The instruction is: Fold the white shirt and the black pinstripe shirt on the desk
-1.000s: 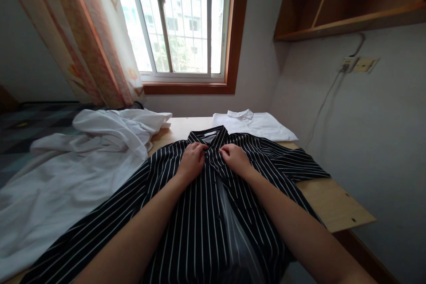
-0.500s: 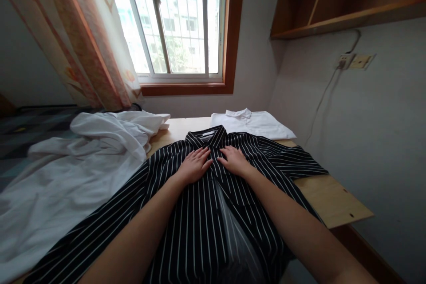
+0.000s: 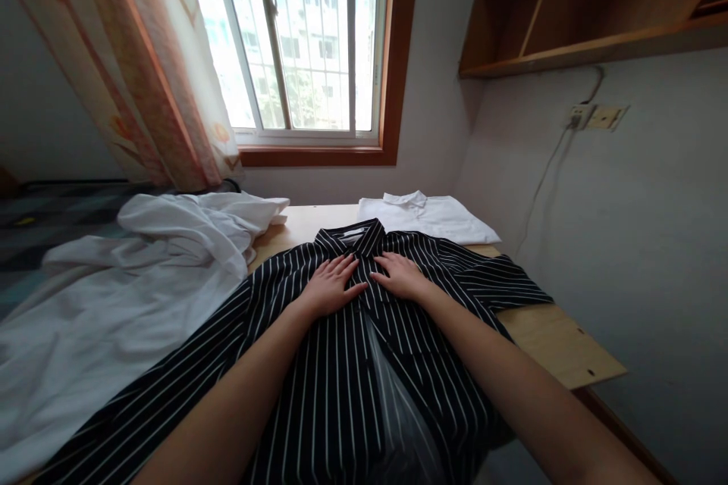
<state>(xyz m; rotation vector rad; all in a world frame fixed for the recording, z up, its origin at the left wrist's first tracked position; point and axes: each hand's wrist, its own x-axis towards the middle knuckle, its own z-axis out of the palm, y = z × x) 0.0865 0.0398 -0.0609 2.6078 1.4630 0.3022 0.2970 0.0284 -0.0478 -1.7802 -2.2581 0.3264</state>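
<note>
A black shirt with white stripes [image 3: 330, 379] lies spread front side up, its collar at the far end. The front gapes below the chest, showing the lining side of the cloth. My left hand [image 3: 333, 286] rests flat on the left of the chest, just below the collar, fingers spread. On the other side of the button band, my right hand [image 3: 401, 275] also lies flat with its fingers apart. One sleeve runs toward the lower left under my left forearm; the other is bent out over the board at the right.
Behind the collar lies a folded white shirt [image 3: 449, 220] on the wooden board [image 3: 569, 348]. A crumpled white cloth [image 3: 142, 295] covers the left side. A window [image 3: 307, 38], a curtain [image 3: 142, 68], a wall shelf [image 3: 569, 15] and a socket with a cord [image 3: 580, 116] surround the spot.
The view has shifted slightly. Both hands stay flat on the striped shirt's chest in nearly the same place, and the left thumb reaches a little farther toward the button band.
</note>
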